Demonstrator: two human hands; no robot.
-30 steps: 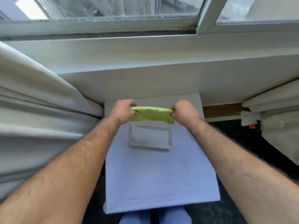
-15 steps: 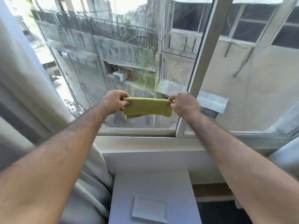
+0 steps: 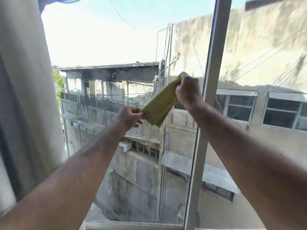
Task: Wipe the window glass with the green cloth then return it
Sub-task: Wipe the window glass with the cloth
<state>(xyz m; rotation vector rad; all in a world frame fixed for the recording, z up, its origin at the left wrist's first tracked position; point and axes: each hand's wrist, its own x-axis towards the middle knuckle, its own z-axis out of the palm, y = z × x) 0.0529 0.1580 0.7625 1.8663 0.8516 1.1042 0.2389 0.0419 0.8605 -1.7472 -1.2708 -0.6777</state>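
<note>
We are holding the green cloth [image 3: 160,103] up in front of the window glass [image 3: 116,55], stretched on a slant between both hands. Our right hand [image 3: 188,92] is gripping the upper end in a closed fist, just beside the upright window frame [image 3: 211,83] that is dividing the two panes. Our left hand [image 3: 131,116] is sitting lower and further left, pinching the lower end of the cloth between thumb and fingertips, with the remaining fingers curling underneath. The cloth is folded into a long band (its layered edges are showing along the lower corner), and that corner is hanging free below the left hand's pinch. Whether the cloth is touching the glass we cannot tell. Both forearms are reaching up from the bottom corners of the view. A pale curtain [image 3: 25,97] is hanging along the left edge of the window. Through the glass we are seeing grey concrete buildings [image 3: 116,83], a railed balcony and bright sky.
</note>
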